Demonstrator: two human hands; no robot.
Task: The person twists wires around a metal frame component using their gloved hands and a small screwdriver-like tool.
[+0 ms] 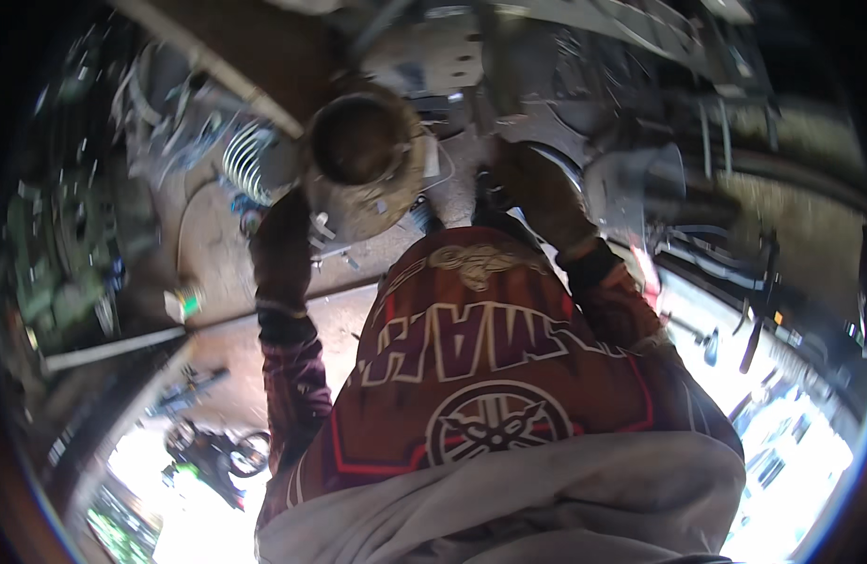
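Observation:
My left hand (285,240), in a brown work glove, grips the lower left side of a round, dirty metal housing (363,155) with a dark hollow in its middle. My right hand (537,193), also in a brown glove, is to the right of that housing, pressed against dark machine parts (485,193). Blur hides its fingers, so what it holds is unclear. Both arms wear dark red sleeves, and my red printed jersey (490,367) fills the lower middle of the view.
A white coil spring (245,160) sits left of the housing among cables and metal parts. A grey plastic part (640,179) lies to the right. A motorcycle (212,456) stands on the bright ground at lower left. A small green-and-white container (184,303) rests on the dirt.

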